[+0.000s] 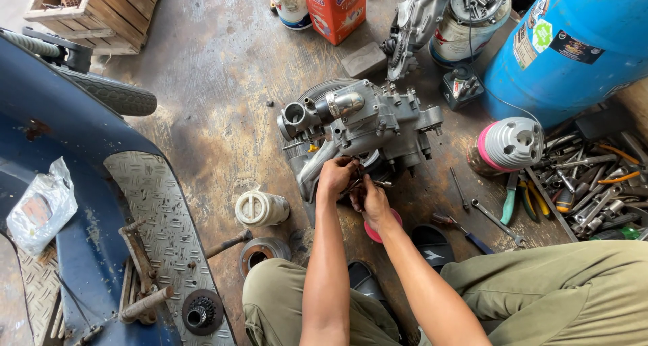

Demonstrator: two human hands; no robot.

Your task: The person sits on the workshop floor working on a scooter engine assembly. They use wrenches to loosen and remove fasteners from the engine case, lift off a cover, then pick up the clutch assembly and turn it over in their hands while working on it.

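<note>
Your left hand (335, 176) and right hand (371, 201) meet at the near side of the grey engine block (361, 126), forearms stretched forward between your knees. Both hands are clenched around small metal parts against the casing; what exactly they pinch is too small to tell. A pink dish (383, 230) sits on the floor under your right wrist. A white tin (472, 18) holds loose parts. Spanners fill a tray (594, 177) at the right edge of the stained concrete floor (216, 69).
</note>
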